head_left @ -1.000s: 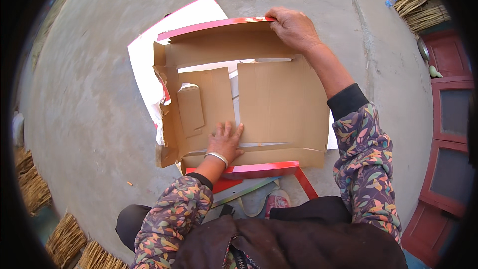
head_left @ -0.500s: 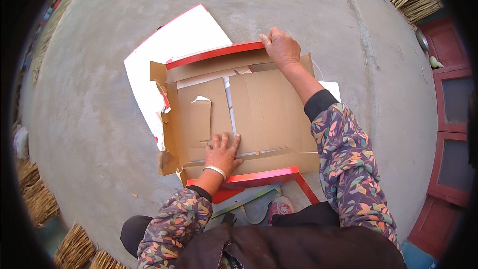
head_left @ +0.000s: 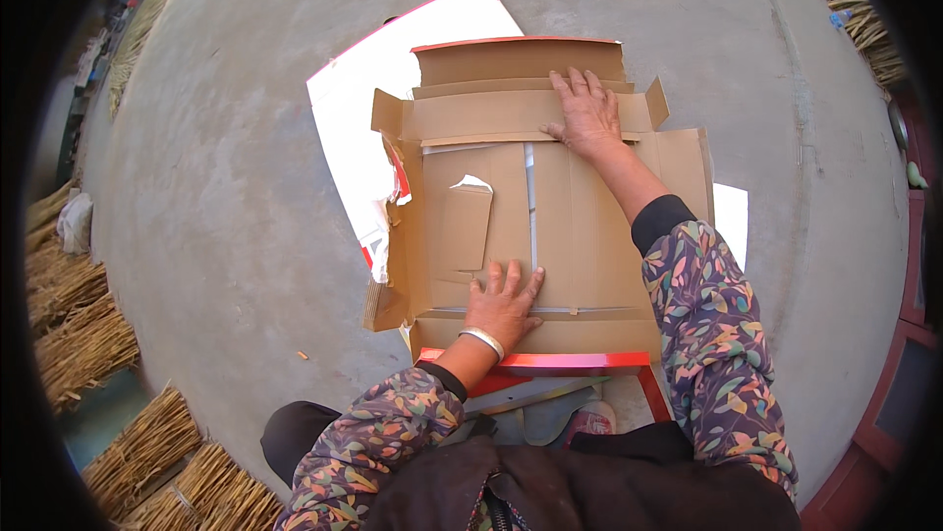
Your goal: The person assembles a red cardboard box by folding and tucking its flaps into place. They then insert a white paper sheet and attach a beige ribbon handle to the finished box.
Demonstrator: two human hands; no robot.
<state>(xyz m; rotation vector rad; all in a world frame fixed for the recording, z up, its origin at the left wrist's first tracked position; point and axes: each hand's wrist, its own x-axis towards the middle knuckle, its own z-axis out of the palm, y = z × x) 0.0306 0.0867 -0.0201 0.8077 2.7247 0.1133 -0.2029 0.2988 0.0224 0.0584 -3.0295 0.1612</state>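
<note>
An opened cardboard box (head_left: 599,226) lies on the ground in front of me, brown inside and red on its outer edges. Cut brown cardboard pieces (head_left: 501,167) rest flat in it, with a white strip showing between them. My left hand (head_left: 502,313) is spread flat on the cardboard near the close side, a bracelet at its wrist. At the far side, my right hand (head_left: 586,118) presses with spread fingers on the folded-out flap (head_left: 481,113). The box's left wall (head_left: 398,236) is torn, with white paper and a bit of red showing.
A white sheet (head_left: 368,99) with a red edge lies partly under the box on the far left. Another white piece (head_left: 730,222) sticks out at the right. Bundles of dry stalks (head_left: 147,443) lie at the left, and a red door panel (head_left: 889,403) stands at the right.
The far flap, earlier standing up in my right hand's grip, now lies folded outward. My right hand has let go of its edge and opened onto it. My left hand stays on the cardboard.
</note>
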